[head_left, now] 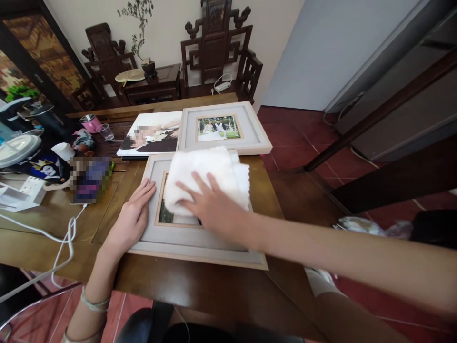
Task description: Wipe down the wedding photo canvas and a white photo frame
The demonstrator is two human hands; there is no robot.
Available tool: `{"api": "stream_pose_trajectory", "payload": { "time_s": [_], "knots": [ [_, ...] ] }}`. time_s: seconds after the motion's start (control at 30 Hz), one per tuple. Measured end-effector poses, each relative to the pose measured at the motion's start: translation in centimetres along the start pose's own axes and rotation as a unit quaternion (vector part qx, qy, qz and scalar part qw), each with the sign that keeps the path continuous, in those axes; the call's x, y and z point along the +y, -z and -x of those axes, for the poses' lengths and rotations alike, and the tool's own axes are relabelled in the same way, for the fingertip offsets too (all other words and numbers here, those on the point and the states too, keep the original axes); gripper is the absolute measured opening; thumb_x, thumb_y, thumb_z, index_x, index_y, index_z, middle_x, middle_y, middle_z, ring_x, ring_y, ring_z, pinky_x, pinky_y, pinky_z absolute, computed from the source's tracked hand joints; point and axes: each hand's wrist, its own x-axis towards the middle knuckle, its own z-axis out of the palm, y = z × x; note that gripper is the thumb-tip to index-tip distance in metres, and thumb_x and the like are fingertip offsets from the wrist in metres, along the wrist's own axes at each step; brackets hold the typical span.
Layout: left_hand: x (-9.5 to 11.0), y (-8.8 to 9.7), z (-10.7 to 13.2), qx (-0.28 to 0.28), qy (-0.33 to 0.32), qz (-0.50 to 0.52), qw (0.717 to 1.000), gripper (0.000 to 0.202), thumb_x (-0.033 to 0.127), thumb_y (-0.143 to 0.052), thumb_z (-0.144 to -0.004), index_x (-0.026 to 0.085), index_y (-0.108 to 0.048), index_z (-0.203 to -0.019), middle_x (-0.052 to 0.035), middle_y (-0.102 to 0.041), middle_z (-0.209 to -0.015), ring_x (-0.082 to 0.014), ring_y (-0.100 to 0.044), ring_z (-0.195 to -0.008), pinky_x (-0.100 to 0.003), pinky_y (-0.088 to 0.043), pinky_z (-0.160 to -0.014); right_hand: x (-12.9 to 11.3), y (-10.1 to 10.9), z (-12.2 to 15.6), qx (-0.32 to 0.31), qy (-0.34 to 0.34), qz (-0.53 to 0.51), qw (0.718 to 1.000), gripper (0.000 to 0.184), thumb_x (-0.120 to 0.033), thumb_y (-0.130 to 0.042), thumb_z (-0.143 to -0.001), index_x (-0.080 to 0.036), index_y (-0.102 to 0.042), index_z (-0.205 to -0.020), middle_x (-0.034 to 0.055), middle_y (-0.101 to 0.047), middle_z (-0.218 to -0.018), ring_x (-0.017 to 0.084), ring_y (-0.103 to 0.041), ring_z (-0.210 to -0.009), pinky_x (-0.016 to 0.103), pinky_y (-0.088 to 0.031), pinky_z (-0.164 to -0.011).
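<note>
A light wooden picture frame [203, 251] with a pale mat lies flat on the table in front of me. Over its middle and upper right is a folded white cloth [210, 166] with a scalloped edge, hiding much of the photo [174, 217]. My right hand [214, 205] presses on the cloth from above, palm down, with its fingers spread. At the frame's left side, my left hand [134, 216] rests with its fingers stretched over the edge; its thumb is hard to make out.
Behind lie a second framed photo [217, 128] and a white-edged photo panel [152, 133]. On the left of the wooden table [171, 281] are a phone [91, 180] with a white cable [69, 233], a power strip [30, 193], a pink cup [91, 123] and a clear cup [105, 132].
</note>
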Motion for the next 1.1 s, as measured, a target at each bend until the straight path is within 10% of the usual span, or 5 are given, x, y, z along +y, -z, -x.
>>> {"api": "stream_pose_trajectory", "payload": {
  "time_s": [0.17,0.53,0.87,1.1],
  "knots": [
    [0.2,0.0,-0.1,0.009,0.005,-0.001,1.000,0.044,0.021,-0.033,-0.098,0.006,-0.053,-0.134,-0.0174,-0.050,-0.143,-0.0248,-0.033,-0.143,-0.046,-0.028,-0.119,2.3,-0.6,-3.9,0.006,-0.060,0.034,0.998,0.062,-0.006,-0.056,-0.083,-0.015,-0.046,-0.143,0.0132,-0.015,-0.161,0.052,-0.002,-0.142,0.076,-0.012,-0.108],
    [0.3,0.0,-0.2,-0.003,0.027,-0.004,1.000,0.045,0.026,-0.032,-0.099,0.011,-0.051,-0.137,-0.0137,-0.048,-0.147,-0.0239,-0.030,-0.144,-0.049,-0.027,-0.119,-6.7,2.8,2.5,-0.148,0.074,-0.127,0.978,0.052,-0.023,-0.067,-0.077,-0.020,-0.062,-0.128,0.0151,-0.033,-0.156,0.054,-0.023,-0.138,0.075,-0.029,-0.103],
    [0.7,0.2,0.3,0.040,0.050,0.030,0.998,0.057,0.043,-0.028,-0.102,0.017,-0.025,-0.153,-0.0108,-0.025,-0.160,-0.0248,-0.022,-0.147,-0.045,-0.017,-0.122,-0.6,-0.1,-5.8,0.071,-0.005,0.059,0.996,0.045,-0.014,-0.042,-0.094,-0.014,-0.053,-0.137,0.0171,-0.034,-0.155,0.042,-0.020,-0.144,0.067,-0.017,-0.113],
    [0.0,-0.1,0.5,0.065,0.052,0.079,0.993,0.070,0.059,-0.025,-0.098,0.020,-0.014,-0.156,-0.0103,-0.022,-0.161,-0.0269,-0.022,-0.147,-0.044,-0.015,-0.122,-3.3,1.0,-7.4,0.055,0.028,0.060,0.996,0.037,-0.020,-0.044,-0.094,-0.007,-0.065,-0.121,0.0232,-0.058,-0.133,0.040,-0.040,-0.135,0.062,-0.022,-0.113]
  ]
}}
